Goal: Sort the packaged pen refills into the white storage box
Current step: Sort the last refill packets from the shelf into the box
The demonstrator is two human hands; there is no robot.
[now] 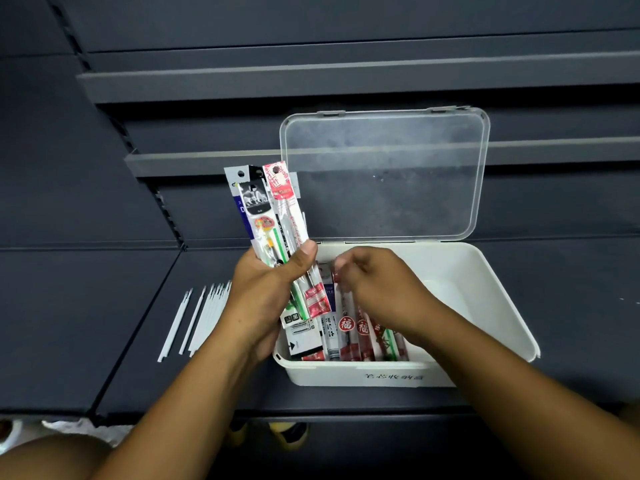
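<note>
Below, we see a dark shelf [104, 306] backed by dark slatted panels [346, 29]. Our left hand [266, 289] grips a fan of packaged refills [266, 209] upright beside the white storage box [485, 306]; our right hand [374, 282] pinches a packet [346, 323] inside it. Loose white refills [194, 320] lie left, the clear lid [384, 174] upright.
</note>
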